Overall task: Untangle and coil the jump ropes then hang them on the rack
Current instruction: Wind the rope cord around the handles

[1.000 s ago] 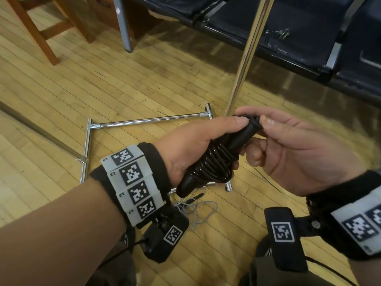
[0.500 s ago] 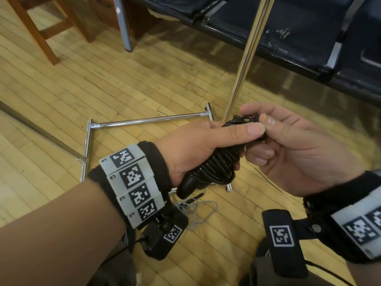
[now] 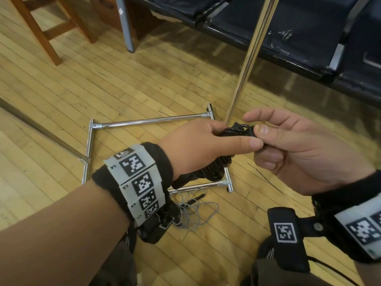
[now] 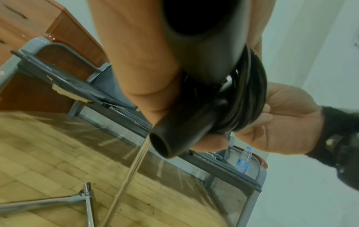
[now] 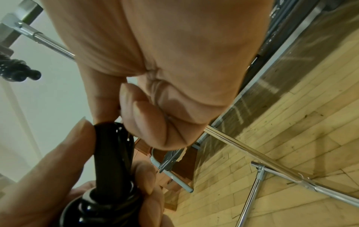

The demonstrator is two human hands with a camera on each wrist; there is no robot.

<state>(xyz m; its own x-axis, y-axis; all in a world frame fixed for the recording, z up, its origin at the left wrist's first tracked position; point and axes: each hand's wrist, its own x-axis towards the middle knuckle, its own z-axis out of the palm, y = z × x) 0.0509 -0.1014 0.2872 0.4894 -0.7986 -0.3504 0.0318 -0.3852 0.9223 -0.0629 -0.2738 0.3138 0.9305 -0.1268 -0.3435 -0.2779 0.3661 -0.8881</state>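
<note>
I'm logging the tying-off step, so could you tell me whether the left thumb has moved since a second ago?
Yes. The left thumb has slid rightward, past the chrome pole, over the black jump rope.

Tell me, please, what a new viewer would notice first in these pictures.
First, the black coiled jump rope at the centre, gripped by the left hand, while the right hand pinches its top end. Behind them a chrome rack stands on the wooden floor, and a grey tangled rope lies below the left wrist.

perhaps a gym; hardwood strip floor
</note>
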